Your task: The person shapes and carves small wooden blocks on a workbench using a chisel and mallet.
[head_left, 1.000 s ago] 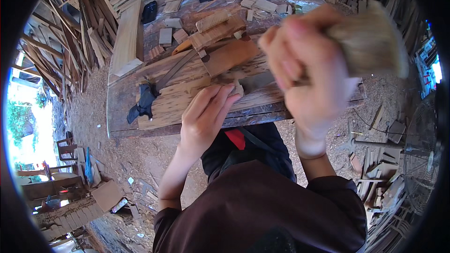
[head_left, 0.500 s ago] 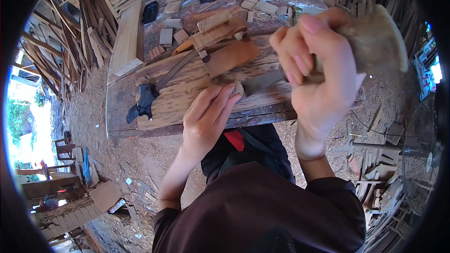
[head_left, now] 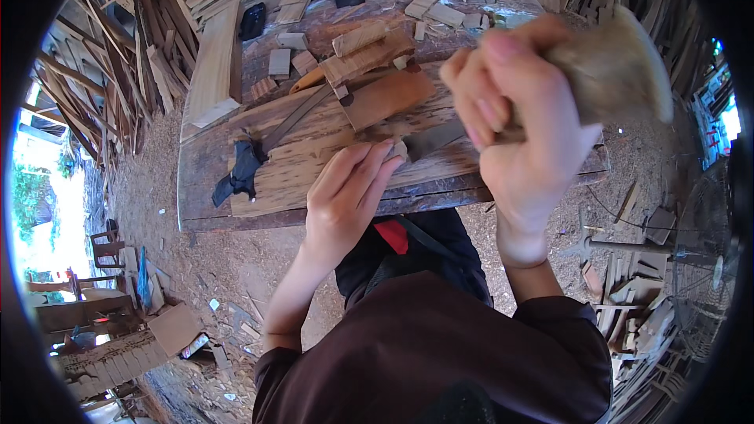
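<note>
Daylight burns the left opening (head_left: 55, 196) white, smaller glare shows at far right, the bench (head_left: 198, 188) lies in softer light with a bluish sheen near its far right corner, blur smears the right grip (head_left: 534, 102) and its brown piece (head_left: 609, 71), and straight edges bend toward the dark border.

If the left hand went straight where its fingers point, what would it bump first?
Past the small pale blocky piece it pinches, the left hand would probably meet the flat grey strip, though depth is unclear.
</note>
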### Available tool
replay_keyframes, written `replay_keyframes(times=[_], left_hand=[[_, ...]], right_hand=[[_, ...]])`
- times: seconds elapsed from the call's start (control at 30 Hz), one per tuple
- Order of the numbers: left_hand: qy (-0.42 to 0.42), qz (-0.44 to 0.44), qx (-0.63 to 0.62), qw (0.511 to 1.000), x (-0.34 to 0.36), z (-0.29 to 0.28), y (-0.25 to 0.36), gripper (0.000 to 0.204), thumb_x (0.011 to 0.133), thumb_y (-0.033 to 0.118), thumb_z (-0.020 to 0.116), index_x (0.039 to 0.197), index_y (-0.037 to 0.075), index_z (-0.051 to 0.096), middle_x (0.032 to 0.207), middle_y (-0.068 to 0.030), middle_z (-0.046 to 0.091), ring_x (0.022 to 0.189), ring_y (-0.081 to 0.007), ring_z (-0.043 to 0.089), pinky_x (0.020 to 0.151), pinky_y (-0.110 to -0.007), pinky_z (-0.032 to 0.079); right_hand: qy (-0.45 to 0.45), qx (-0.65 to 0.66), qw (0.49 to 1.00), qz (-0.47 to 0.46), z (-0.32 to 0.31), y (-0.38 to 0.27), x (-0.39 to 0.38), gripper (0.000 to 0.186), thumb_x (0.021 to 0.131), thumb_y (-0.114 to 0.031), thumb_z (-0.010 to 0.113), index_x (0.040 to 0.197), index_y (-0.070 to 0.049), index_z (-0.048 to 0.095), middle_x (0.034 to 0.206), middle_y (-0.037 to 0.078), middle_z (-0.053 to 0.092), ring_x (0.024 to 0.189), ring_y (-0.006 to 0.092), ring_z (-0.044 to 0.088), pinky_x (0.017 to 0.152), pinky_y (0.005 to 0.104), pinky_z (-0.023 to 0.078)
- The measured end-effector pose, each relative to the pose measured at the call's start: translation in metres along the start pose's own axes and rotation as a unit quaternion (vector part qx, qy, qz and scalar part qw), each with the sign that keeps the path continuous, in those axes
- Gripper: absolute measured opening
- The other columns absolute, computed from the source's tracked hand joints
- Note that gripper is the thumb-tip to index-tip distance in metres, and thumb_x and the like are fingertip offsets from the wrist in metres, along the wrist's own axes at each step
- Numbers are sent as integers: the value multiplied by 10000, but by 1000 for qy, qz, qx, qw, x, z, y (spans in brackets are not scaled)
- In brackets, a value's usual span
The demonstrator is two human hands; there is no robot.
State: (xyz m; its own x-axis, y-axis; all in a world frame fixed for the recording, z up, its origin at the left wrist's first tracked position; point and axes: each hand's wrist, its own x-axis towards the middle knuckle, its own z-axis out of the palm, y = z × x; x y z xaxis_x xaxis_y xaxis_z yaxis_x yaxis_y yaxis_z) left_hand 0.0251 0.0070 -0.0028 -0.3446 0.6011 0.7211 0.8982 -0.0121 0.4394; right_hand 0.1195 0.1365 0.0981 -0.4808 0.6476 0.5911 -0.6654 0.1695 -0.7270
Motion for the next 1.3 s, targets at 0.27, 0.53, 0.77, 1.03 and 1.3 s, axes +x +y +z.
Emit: replay_keyframes(times=[0.27,0.53,0.77,1.03,1.3], left_hand=[[0,19,0,1000,-2,0,-2,238,749,11,765,967,-28,678,899,-92,619,768,-230,634,666,-336,512],[-4,5,2,1000,0,-1,0,227,753,-26,749,973,-28,694,911,-88,645,780,-214,651,690,-301,516],[-32,-122,-138,982,0,-5,-19,200,803,-7,714,1001,-18,688,915,-96,651,798,-211,650,705,-293,512],[-57,-66,-90,992,5,-6,-8,238,836,-28,679,1074,-31,678,1011,-107,627,844,-187,645,725,-273,515],[-31,10,-42,999,-2,1,-8,291,801,-91,680,1089,-54,662,1011,-121,590,839,-214,655,712,-294,535]], right_hand=[[19,9,1000,5,1,2,-5,157,871,-20,575,771,-47,456,553,6,431,439,70,392,430,236,311],[12,-63,997,-49,-1,13,-2,144,862,-26,574,771,-38,462,564,8,437,439,73,399,456,247,347],[42,-7,997,65,1,21,-5,137,846,0,601,774,-22,486,575,37,472,456,81,415,417,232,305],[6,76,997,12,0,1,4,151,865,-72,569,753,-45,473,538,14,405,426,87,341,428,242,292],[45,43,994,85,15,11,1,96,883,-45,585,816,-9,527,556,10,435,440,81,414,403,249,304]])
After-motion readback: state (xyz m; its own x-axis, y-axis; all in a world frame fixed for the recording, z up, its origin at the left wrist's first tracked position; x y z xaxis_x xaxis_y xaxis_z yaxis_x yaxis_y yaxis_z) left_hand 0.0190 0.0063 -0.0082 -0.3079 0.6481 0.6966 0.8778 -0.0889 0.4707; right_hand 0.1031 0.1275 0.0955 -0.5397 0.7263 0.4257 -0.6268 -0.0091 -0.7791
